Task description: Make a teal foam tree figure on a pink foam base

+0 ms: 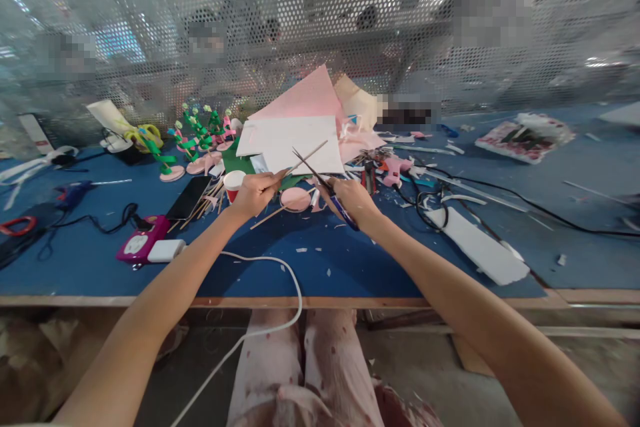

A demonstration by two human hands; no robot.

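Note:
My left hand point(257, 193) is closed on one end of a thin wooden stick point(319, 148) that slants up to the right over white sheets. In my right hand point(356, 203) is a pair of scissors point(344, 212) with dark blades and blue handles. The blades point up and left and cross the stick; whether they touch it I cannot tell. Below and between my hands lies a pink paper disc point(295, 199). A red-and-white paper cup point(233, 183) stands just behind my left hand.
White sheets point(295, 137) and pink paper point(305, 97) lean at the back before a perforated metal screen point(310, 0). Green paper plants point(200, 137) on pink discs stand left, near a phone point(189, 197) and magenta power socket point(145, 239). A pink glue gun point(397, 170) lies right. A white cable point(280, 260) crosses the table edge.

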